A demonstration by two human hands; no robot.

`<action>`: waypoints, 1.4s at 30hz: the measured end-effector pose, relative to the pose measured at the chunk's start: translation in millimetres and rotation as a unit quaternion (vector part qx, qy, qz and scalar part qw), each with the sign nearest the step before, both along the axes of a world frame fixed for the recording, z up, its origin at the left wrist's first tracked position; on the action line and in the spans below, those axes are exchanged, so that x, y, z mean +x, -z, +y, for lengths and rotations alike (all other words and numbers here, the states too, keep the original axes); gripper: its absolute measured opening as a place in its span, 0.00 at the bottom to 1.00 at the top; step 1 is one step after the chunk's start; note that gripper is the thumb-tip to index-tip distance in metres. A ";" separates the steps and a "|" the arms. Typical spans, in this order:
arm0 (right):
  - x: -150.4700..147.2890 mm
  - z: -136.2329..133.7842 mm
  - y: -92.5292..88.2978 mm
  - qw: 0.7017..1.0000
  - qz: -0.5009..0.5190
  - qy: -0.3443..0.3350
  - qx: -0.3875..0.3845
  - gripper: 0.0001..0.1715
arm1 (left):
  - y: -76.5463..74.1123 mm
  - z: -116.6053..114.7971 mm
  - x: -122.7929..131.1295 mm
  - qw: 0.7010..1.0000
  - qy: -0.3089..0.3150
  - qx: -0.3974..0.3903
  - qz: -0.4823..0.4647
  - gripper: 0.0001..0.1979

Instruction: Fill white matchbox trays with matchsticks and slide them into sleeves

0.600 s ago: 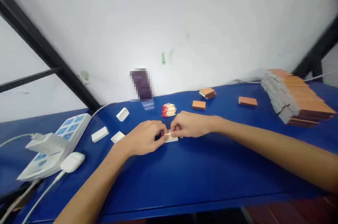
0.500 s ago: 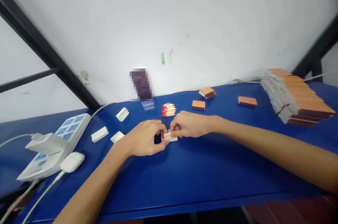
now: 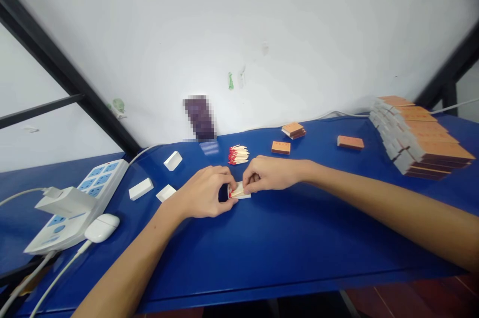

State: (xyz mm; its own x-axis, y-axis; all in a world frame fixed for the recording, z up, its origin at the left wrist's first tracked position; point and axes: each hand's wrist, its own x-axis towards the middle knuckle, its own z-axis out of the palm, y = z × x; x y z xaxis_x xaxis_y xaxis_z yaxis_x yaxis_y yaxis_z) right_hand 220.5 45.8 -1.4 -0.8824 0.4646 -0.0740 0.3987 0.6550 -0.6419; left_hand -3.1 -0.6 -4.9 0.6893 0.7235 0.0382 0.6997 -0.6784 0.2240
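Observation:
Both my hands meet at the middle of the blue table point(image 3: 262, 248) over a small white matchbox tray point(image 3: 239, 192) holding red-tipped matches. My left hand point(image 3: 205, 192) is closed, its thumb and fingers pinching the tray's left end. My right hand point(image 3: 267, 174) is closed too, its fingertips pressing on the matches in the tray from the right. Just behind the hands lies a loose pile of red-tipped matches point(image 3: 238, 155).
Three white empty trays point(image 3: 141, 188) lie at the left, beside a white power strip point(image 3: 80, 198) with a plugged adapter and a white earbud case point(image 3: 102, 227). Orange matchbox sleeves point(image 3: 281, 148) lie at the back. A tall stack of them point(image 3: 419, 136) stands at right.
The hands have barely moved. The left fingers have opened slightly off the tray's end, so the red match heads now show.

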 end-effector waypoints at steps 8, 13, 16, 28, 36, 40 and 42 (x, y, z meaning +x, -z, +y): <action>1.8 3.5 3.7 0.997 0.041 0.032 -0.053 0.11 | 1.3 2.5 -0.3 1.000 -0.005 -0.012 -0.017 0.06; 3.2 4.2 3.3 0.999 0.029 0.029 -0.031 0.12 | 2.6 3.7 -0.8 0.999 -0.005 -0.024 -0.033 0.06; 2.2 3.6 3.9 0.999 0.037 0.016 -0.022 0.10 | 3.5 3.9 -1.0 0.999 -0.007 -0.035 -0.040 0.05; -7.3 -10.6 9.9 0.990 0.024 0.058 0.124 0.07 | 5.8 5.9 -0.6 1.000 -0.012 0.014 -0.020 0.08; -6.6 -8.3 8.7 0.995 0.032 0.069 0.069 0.07 | 4.1 5.0 -0.8 0.999 -0.007 -0.005 -0.035 0.07; -5.6 -5.8 6.7 0.995 0.036 0.082 0.033 0.07 | 4.6 4.6 -0.4 0.999 -0.010 -0.009 -0.040 0.06; -5.0 -5.1 6.2 0.996 0.035 0.071 0.031 0.07 | 4.7 4.7 -0.1 0.999 -0.011 -0.008 -0.040 0.06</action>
State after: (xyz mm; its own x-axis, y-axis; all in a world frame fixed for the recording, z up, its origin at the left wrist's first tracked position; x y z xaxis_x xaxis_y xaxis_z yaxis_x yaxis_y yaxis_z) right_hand 215.5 40.7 -7.6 -0.8093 0.5871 0.0174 0.4465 0.6343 -0.6311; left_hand -3.2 4.0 -9.7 0.6690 0.7388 0.0812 0.6934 -0.6597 0.2898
